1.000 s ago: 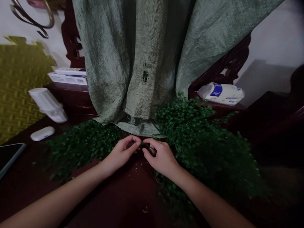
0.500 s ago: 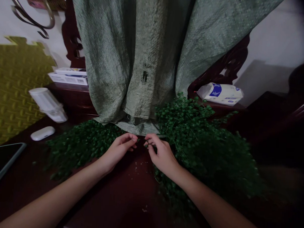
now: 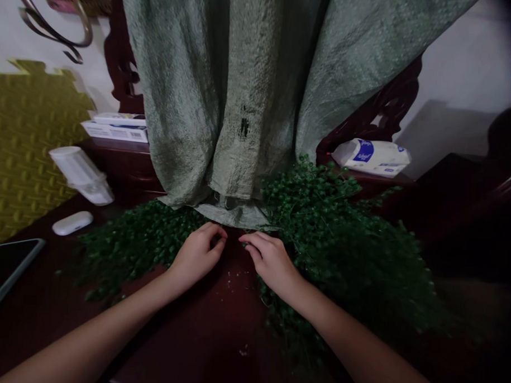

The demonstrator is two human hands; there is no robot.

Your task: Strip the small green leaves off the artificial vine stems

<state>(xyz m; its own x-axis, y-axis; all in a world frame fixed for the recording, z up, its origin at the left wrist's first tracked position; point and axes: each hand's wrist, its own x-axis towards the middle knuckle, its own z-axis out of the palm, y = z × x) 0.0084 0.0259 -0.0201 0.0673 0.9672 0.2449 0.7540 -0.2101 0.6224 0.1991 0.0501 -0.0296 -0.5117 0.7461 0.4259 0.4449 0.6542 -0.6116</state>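
Both forearms are cut off by the lower edge. On the dark table (image 3: 217, 330), the left hand (image 3: 197, 255) curls loosely against the left greenery (image 3: 131, 248); whether it pinches a sprig is hidden. The right hand (image 3: 270, 259), fingers half-bent, touches the right greenery (image 3: 341, 245) below the green cloth (image 3: 242, 101).

Two heaps of sprigs are spread on the table (image 3: 217, 335): the left heap (image 3: 132, 246) before the cloth (image 3: 242, 101), the right heap (image 3: 341, 245) beside it. A phone (image 3: 5, 266) is laid far left, a tissue pack (image 3: 372, 156) behind right.
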